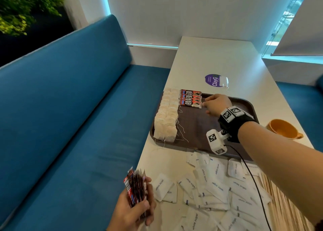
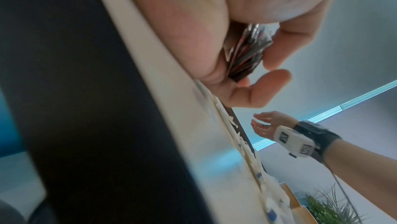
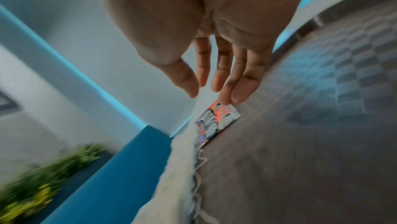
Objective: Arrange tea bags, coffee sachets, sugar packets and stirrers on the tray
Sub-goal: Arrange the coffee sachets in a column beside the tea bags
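Observation:
A brown tray (image 1: 201, 126) lies on the white table. Two rows of tea bags (image 1: 167, 115) fill its left side. Beside them, at the far end, lie several red coffee sachets (image 1: 190, 98), overlapping. My right hand (image 1: 212, 105) hovers just right of those sachets with fingers straight and nothing in it; in the right wrist view the fingertips (image 3: 227, 98) are at the edge of the sachets (image 3: 217, 122). My left hand (image 1: 134, 211) grips a stack of coffee sachets (image 1: 136, 187) at the table's near left edge, seen also as a stack (image 2: 247, 52). White sugar packets (image 1: 215, 188) lie scattered in front of the tray.
Wooden stirrers (image 1: 283, 199) lie at the near right under the forearm. An orange cup (image 1: 283, 128) lies on its side right of the tray. A purple sticker and one loose tea bag (image 1: 223, 81) sit beyond the tray. A blue bench (image 1: 70, 108) runs along the left.

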`<control>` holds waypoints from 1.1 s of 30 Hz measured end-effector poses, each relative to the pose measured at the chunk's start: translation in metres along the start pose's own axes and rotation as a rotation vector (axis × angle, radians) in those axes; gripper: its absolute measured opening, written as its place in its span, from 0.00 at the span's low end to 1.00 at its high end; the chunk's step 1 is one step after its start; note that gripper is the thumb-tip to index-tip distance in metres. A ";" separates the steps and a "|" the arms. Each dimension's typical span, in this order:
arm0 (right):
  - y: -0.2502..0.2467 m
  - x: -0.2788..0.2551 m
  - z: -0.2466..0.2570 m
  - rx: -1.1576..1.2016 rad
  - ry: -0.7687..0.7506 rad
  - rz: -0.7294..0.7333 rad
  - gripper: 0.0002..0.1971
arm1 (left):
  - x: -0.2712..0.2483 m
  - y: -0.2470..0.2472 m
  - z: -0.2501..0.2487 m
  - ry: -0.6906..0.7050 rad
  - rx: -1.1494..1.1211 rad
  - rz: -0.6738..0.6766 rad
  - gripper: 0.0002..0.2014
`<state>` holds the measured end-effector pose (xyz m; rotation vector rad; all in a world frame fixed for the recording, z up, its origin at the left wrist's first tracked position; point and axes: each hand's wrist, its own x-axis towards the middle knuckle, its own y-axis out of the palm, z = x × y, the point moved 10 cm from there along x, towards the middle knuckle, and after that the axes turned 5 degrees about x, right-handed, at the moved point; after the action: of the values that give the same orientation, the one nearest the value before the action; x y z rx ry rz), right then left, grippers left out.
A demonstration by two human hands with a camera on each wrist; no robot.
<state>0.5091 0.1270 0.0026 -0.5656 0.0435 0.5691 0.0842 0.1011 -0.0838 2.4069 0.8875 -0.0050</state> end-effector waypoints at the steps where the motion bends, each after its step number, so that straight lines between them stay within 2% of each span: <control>1: 0.001 -0.018 0.009 0.025 -0.045 0.027 0.06 | -0.001 -0.001 0.001 -0.001 -0.008 -0.010 0.27; 4: 0.010 -0.095 0.034 0.091 -0.148 0.198 0.05 | -0.003 -0.003 0.001 -0.006 0.101 -0.060 0.25; 8: 0.029 -0.197 0.034 0.139 -0.172 0.400 0.04 | -0.009 0.002 -0.004 0.001 0.192 -0.096 0.21; 13: 0.060 -0.269 -0.006 0.186 -0.091 0.519 0.09 | -0.015 0.004 -0.005 -0.013 0.307 -0.157 0.08; 15: 0.071 -0.288 -0.020 0.234 -0.054 0.555 0.12 | -0.017 0.002 -0.005 -0.028 0.345 -0.199 0.09; 18: 0.074 -0.305 -0.028 0.296 -0.085 0.532 0.13 | -0.017 0.000 -0.005 -0.023 0.339 -0.230 0.15; 21: 0.063 -0.309 -0.035 0.359 -0.110 0.420 0.12 | -0.015 -0.002 -0.004 -0.012 0.349 -0.223 0.14; 23: 0.058 -0.310 -0.044 0.390 -0.086 0.370 0.12 | -0.014 0.000 -0.006 0.012 0.364 -0.218 0.13; 28: 0.052 -0.312 -0.072 0.458 0.032 0.353 0.07 | -0.012 0.000 -0.011 0.053 0.342 -0.221 0.13; 33: 0.048 -0.311 -0.084 0.494 0.083 0.358 0.11 | -0.011 -0.002 -0.011 0.057 0.349 -0.225 0.13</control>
<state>0.2302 -0.0381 -0.0330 -0.0960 0.3598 0.8495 0.0726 0.1009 -0.0734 2.6183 1.2695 -0.1929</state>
